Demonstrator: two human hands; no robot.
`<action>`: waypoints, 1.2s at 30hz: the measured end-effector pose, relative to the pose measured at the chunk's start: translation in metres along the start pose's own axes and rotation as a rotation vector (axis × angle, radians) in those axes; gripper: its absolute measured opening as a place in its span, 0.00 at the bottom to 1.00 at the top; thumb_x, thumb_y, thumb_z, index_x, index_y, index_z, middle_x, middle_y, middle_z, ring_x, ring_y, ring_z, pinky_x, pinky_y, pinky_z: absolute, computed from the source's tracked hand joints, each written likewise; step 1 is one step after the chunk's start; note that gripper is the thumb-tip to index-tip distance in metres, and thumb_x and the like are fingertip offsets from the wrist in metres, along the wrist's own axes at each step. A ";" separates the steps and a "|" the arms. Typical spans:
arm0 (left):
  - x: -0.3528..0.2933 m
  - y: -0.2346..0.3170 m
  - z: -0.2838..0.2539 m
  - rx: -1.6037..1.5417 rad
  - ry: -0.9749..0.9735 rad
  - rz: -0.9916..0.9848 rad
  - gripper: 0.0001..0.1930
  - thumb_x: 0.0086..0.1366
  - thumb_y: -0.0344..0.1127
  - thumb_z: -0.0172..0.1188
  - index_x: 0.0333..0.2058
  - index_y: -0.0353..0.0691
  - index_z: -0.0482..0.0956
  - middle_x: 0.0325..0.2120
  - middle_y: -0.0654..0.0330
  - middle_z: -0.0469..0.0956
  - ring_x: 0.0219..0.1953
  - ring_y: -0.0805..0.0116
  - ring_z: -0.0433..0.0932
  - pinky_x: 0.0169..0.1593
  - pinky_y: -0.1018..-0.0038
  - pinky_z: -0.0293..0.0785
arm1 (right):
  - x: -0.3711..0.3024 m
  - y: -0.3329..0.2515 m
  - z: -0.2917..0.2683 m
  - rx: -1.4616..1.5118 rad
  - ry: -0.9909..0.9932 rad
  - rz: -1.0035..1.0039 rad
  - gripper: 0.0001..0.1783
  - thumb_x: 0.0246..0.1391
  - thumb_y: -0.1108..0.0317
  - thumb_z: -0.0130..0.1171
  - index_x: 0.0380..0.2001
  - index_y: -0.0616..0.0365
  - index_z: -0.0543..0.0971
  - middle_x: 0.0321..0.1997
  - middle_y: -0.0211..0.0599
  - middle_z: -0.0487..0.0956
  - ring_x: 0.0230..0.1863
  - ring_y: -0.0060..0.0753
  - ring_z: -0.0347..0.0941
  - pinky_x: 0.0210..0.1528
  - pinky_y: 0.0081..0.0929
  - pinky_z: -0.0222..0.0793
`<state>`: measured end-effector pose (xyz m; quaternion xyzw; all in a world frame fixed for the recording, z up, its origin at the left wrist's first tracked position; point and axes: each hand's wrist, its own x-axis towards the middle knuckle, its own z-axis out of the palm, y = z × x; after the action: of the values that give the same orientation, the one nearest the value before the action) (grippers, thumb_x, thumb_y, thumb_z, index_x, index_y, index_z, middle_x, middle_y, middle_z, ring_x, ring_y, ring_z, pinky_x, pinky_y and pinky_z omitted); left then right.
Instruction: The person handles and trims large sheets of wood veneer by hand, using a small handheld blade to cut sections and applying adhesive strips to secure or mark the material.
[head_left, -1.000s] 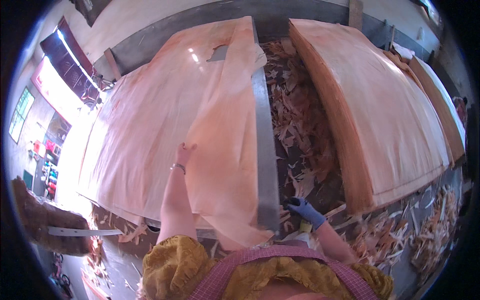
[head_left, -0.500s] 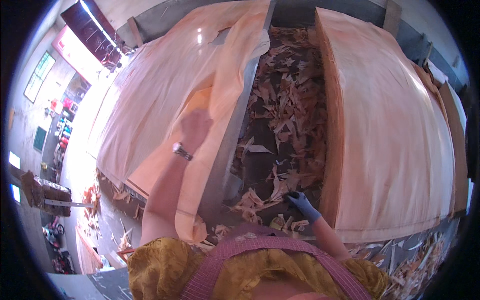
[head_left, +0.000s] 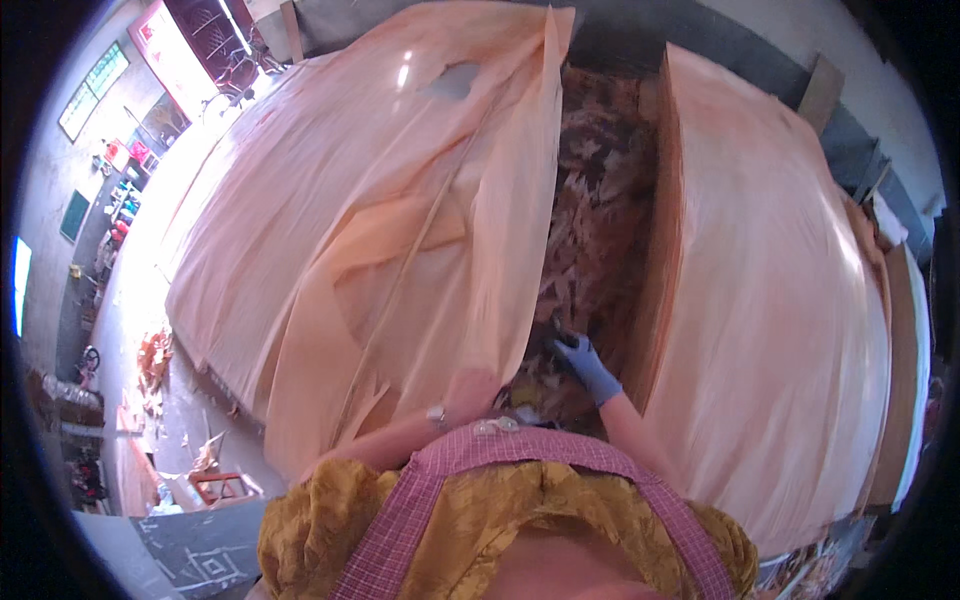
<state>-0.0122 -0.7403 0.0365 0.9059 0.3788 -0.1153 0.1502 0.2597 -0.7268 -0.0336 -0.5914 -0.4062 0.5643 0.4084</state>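
Note:
A broad, thin sheet of pale orange wood veneer point(head_left: 430, 290) lies loose and creased over the left stack, with an irregular hole near its far end. My bare left hand point(head_left: 475, 388), a watch on its wrist, is at the sheet's near right corner. It looks closed on the sheet's edge, though the fingers are blurred. My right hand point(head_left: 590, 370), in a blue-grey glove, hangs over the gap between the stacks. Its dark-tipped fingers are curled together around something small and dark that I cannot make out.
To the right stands a tall stack of veneer sheets point(head_left: 770, 290). Torn veneer scraps point(head_left: 605, 220) fill the gap between the stacks. More scraps point(head_left: 153, 355) lie on the floor at left. A wooden board point(head_left: 820, 95) leans on the back wall.
My left hand has come from the middle of the sheet to its near right corner. The sheet's right edge has shifted right over the gap. My gloved right hand has moved slightly away from me.

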 end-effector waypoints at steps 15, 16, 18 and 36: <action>0.039 -0.093 0.094 -0.583 -0.438 -0.632 0.22 0.60 0.54 0.52 0.43 0.47 0.83 0.42 0.47 0.81 0.45 0.48 0.80 0.49 0.56 0.75 | 0.384 -0.087 -0.132 -0.677 0.134 -0.522 0.24 0.55 0.62 0.63 0.52 0.61 0.73 0.46 0.48 0.79 0.46 0.38 0.75 0.49 0.32 0.71; 0.029 -0.093 0.111 -0.597 -0.457 -0.656 0.21 0.60 0.53 0.53 0.43 0.49 0.83 0.42 0.48 0.81 0.44 0.49 0.81 0.48 0.56 0.75 | 0.433 -0.101 -0.146 -1.037 0.234 -0.645 0.24 0.55 0.61 0.62 0.53 0.62 0.73 0.46 0.50 0.78 0.46 0.41 0.75 0.49 0.34 0.71; 0.001 -0.074 0.128 -0.475 -0.451 -0.744 0.18 0.57 0.51 0.57 0.42 0.51 0.84 0.41 0.51 0.82 0.45 0.50 0.81 0.47 0.57 0.76 | 0.526 -0.133 -0.175 -1.597 0.463 -0.711 0.27 0.55 0.57 0.63 0.53 0.63 0.72 0.46 0.54 0.78 0.45 0.46 0.76 0.48 0.36 0.71; 0.391 -0.233 -0.184 -0.128 0.561 -0.952 0.15 0.59 0.37 0.59 0.44 0.39 0.75 0.40 0.54 0.76 0.47 0.54 0.72 0.52 0.59 0.66 | 0.702 -0.208 -0.232 0.109 0.255 0.014 0.15 0.46 0.58 0.73 0.31 0.51 0.77 0.19 0.22 0.68 0.14 0.18 0.59 0.15 0.21 0.54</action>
<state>0.1057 -0.2641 0.0384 0.6197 0.7781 0.0982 0.0295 0.5110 -0.0018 -0.0660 -0.6381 -0.3156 0.5085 0.4844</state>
